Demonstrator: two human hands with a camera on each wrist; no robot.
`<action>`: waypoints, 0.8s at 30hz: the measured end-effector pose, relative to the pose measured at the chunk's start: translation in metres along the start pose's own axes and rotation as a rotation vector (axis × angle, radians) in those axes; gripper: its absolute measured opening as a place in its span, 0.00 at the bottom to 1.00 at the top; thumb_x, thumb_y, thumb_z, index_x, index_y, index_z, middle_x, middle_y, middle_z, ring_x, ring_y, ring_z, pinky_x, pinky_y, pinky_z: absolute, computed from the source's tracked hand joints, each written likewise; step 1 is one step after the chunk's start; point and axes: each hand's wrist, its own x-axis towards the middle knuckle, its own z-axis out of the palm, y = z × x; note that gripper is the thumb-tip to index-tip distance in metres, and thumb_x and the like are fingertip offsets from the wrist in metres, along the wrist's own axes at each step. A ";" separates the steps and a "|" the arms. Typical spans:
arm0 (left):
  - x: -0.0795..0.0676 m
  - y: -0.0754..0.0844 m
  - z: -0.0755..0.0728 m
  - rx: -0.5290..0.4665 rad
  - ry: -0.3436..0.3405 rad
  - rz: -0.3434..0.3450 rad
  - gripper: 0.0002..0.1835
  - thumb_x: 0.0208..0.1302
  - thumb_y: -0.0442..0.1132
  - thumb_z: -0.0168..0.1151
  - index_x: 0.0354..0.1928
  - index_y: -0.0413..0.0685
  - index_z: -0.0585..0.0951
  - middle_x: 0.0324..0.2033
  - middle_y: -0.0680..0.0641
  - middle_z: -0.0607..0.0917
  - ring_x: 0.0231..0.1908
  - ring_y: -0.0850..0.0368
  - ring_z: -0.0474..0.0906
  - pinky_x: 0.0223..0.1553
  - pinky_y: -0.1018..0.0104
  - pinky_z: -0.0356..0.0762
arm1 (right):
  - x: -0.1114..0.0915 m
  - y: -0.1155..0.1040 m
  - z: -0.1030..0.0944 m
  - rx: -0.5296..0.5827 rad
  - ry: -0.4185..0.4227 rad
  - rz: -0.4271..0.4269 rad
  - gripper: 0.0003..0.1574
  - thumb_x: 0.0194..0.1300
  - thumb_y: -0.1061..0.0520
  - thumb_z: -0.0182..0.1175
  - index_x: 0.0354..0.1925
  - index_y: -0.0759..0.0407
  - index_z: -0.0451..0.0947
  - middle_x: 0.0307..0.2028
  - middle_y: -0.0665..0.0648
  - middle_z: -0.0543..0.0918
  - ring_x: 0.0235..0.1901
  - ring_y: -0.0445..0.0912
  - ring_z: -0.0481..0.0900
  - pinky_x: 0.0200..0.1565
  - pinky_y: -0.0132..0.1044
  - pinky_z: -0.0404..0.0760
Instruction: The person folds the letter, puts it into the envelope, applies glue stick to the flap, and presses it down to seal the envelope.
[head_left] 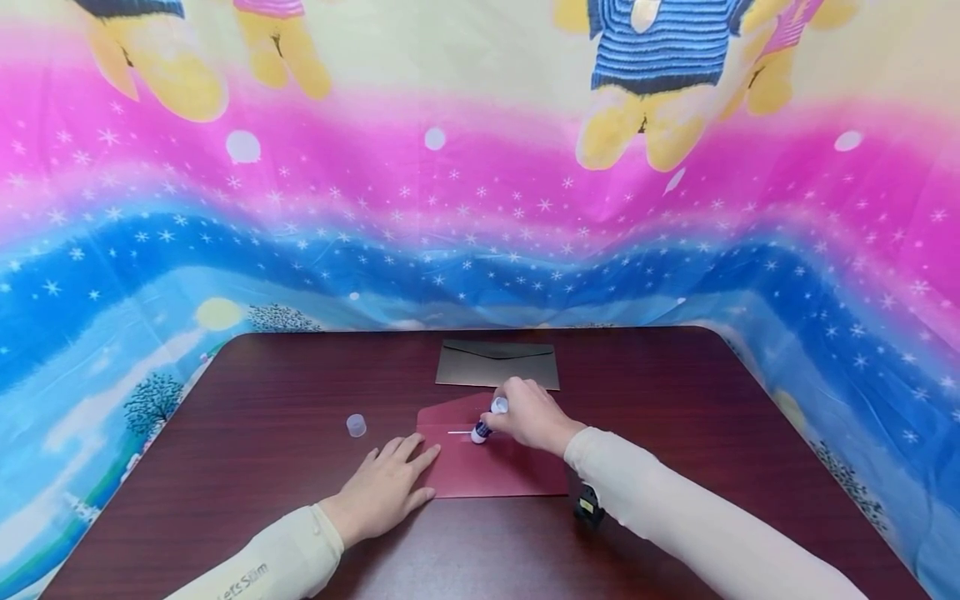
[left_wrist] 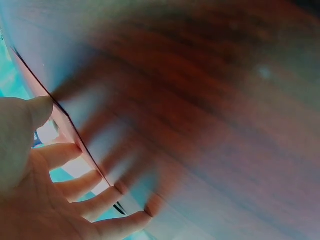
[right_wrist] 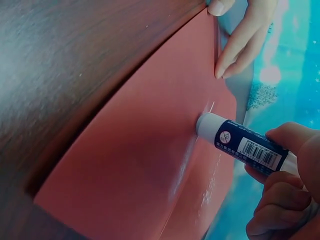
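Observation:
A red envelope [head_left: 495, 475] lies on the table with its flap unfolded toward the far side. My right hand [head_left: 531, 414] grips a glue stick [right_wrist: 250, 145] with a dark blue label, tilted, its white end touching the envelope near the fold. Shiny wet-looking streaks show along the fold in the right wrist view. My left hand [head_left: 384, 490] lies with spread, straight fingers on the envelope's left edge. In the left wrist view, the fingertips [left_wrist: 75, 149] touch along that edge. A translucent cap [head_left: 356, 426] stands on the table beyond the left hand.
A grey-brown envelope [head_left: 497, 367] lies behind the red one, close to the far edge of the dark wooden table [head_left: 300, 383]. A printed cloth [head_left: 480, 208] hangs round the back and sides of the table.

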 end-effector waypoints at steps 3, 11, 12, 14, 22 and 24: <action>0.000 0.000 -0.001 -0.004 0.002 0.002 0.30 0.69 0.52 0.63 0.68 0.48 0.75 0.67 0.37 0.73 0.65 0.39 0.71 0.60 0.34 0.73 | -0.002 0.003 -0.004 0.003 -0.005 0.011 0.12 0.60 0.52 0.72 0.33 0.60 0.84 0.23 0.51 0.80 0.23 0.43 0.73 0.24 0.33 0.72; -0.001 0.000 0.001 0.001 0.009 0.006 0.29 0.69 0.52 0.63 0.68 0.48 0.75 0.67 0.37 0.74 0.65 0.39 0.71 0.60 0.34 0.73 | -0.006 0.009 -0.012 -0.024 -0.006 0.049 0.13 0.60 0.52 0.72 0.34 0.61 0.84 0.25 0.52 0.82 0.25 0.44 0.75 0.26 0.34 0.74; -0.001 0.000 0.001 0.001 0.009 0.007 0.29 0.69 0.52 0.63 0.68 0.48 0.75 0.67 0.37 0.74 0.66 0.39 0.71 0.59 0.34 0.73 | -0.006 0.010 -0.013 -0.027 -0.005 0.051 0.12 0.60 0.52 0.72 0.34 0.61 0.84 0.25 0.52 0.81 0.25 0.44 0.75 0.26 0.34 0.74; -0.001 0.000 0.001 0.000 0.010 0.011 0.29 0.69 0.52 0.63 0.68 0.48 0.75 0.67 0.37 0.74 0.65 0.40 0.71 0.59 0.34 0.73 | -0.007 0.011 -0.015 -0.031 -0.007 0.055 0.12 0.59 0.52 0.72 0.33 0.60 0.83 0.25 0.52 0.81 0.25 0.44 0.75 0.26 0.34 0.74; 0.000 0.000 0.001 0.002 0.014 0.010 0.29 0.69 0.52 0.63 0.68 0.48 0.75 0.67 0.38 0.74 0.65 0.40 0.71 0.59 0.34 0.73 | -0.010 0.018 -0.021 -0.056 -0.004 0.068 0.14 0.59 0.52 0.73 0.28 0.58 0.80 0.22 0.52 0.79 0.22 0.44 0.74 0.24 0.34 0.73; 0.000 0.000 0.002 0.001 0.011 0.007 0.29 0.69 0.52 0.62 0.68 0.48 0.75 0.67 0.38 0.74 0.66 0.40 0.71 0.59 0.34 0.73 | -0.011 0.020 -0.023 -0.065 -0.001 0.073 0.14 0.59 0.52 0.73 0.28 0.58 0.79 0.22 0.52 0.79 0.22 0.44 0.74 0.24 0.34 0.72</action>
